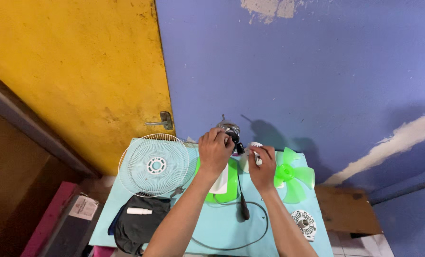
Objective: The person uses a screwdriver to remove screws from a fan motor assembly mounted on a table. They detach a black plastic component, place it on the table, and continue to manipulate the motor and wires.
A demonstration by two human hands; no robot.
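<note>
My left hand [214,151] grips the metal motor head [229,129] of a small fan standing on a light blue table [222,228]. The fan's green and white base [224,186] sits under my wrists. My right hand [263,164] holds a small white part [257,156] just right of the motor. A green fan blade [294,175] lies to the right of that hand. A white wire grille [154,164] leans on the table to the left.
A round white motor cover [304,223] lies at the table's right front. A black cable [250,223] curls across the front. A dark cloth with a white tube [139,211] lies at the left front. Yellow door [79,76] and blue wall behind.
</note>
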